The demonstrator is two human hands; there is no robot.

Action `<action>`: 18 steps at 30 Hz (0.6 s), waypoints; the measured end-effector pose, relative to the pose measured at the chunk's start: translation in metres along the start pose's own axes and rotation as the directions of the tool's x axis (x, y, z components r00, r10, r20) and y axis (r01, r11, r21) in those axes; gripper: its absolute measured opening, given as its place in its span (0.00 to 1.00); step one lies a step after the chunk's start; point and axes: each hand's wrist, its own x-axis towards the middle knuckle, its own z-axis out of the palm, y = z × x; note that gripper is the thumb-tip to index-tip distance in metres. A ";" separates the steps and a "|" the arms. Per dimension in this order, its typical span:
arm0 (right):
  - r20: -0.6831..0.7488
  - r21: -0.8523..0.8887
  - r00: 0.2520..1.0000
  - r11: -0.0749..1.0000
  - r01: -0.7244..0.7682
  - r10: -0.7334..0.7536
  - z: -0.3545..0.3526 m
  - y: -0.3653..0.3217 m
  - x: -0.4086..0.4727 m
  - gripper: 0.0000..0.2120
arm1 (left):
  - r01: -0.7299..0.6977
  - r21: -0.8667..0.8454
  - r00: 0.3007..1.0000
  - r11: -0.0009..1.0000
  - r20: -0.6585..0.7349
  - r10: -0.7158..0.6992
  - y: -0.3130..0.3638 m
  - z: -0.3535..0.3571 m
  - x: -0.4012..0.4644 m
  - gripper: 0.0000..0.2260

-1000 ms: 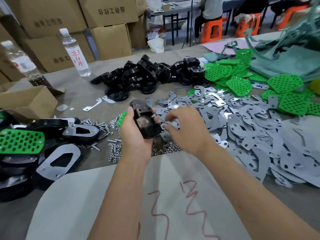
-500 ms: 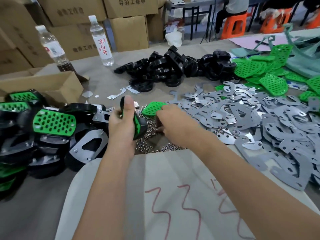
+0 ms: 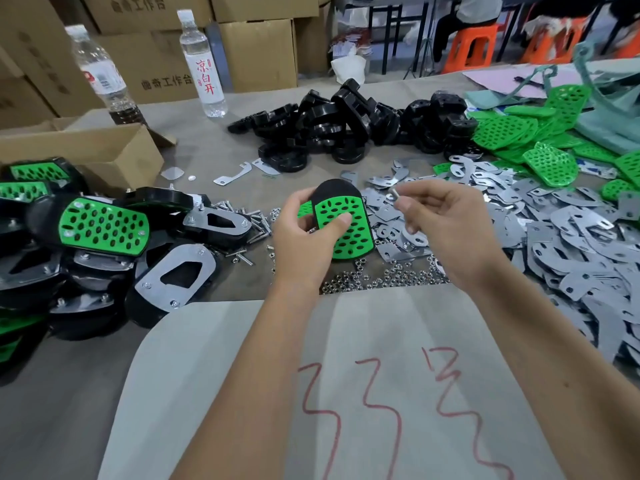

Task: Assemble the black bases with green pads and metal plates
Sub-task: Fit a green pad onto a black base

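Cardboard boxes (image 3: 256, 46) line the top of the frame behind a grey table (image 3: 69, 393), where two water bottles (image 3: 202, 64) stand at upper left. At centre, the left hand (image 3: 304, 240) grips a black base (image 3: 337, 192) with a green pad (image 3: 344, 226) fitted on its face, thumb pressed on the pad. Just right of it, the right hand (image 3: 450, 230) pinches a small screw (image 3: 394, 194) between thumb and fingertips. Loose nuts (image 3: 381, 278) lie beneath the hands. Metal plates (image 3: 554, 230) spread across the right side, bare black bases (image 3: 346, 123) pile at upper centre, loose green pads (image 3: 550, 161) at upper right, finished assemblies (image 3: 104, 226) at left.
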 end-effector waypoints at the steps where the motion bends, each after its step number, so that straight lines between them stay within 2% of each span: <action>1: 0.005 -0.010 1.000 1.000 0.001 -0.001 0.002 -0.001 -0.001 0.09 | -0.043 0.054 0.999 0.998 0.010 0.043 -0.001 0.002 -0.001 0.19; 5: 0.023 -0.116 0.998 0.992 0.057 -0.055 0.016 -0.003 -0.008 0.06 | -0.183 0.198 0.982 0.963 -0.006 0.188 -0.003 0.007 -0.004 0.21; 10: -0.054 -0.135 0.993 0.986 0.099 -0.107 0.023 -0.007 -0.012 0.05 | -0.280 0.300 0.959 0.912 0.037 0.282 -0.005 0.012 -0.005 0.15; 15: -0.031 0.057 0.999 0.998 0.028 -0.026 0.020 -0.008 -0.009 0.08 | -0.295 0.300 0.954 0.907 0.046 0.295 -0.006 0.010 -0.002 0.14; 18: -0.052 0.053 0.999 0.999 0.010 -0.008 0.018 -0.007 -0.008 0.07 | -0.317 0.290 0.947 0.903 0.053 0.315 -0.004 0.010 -0.004 0.14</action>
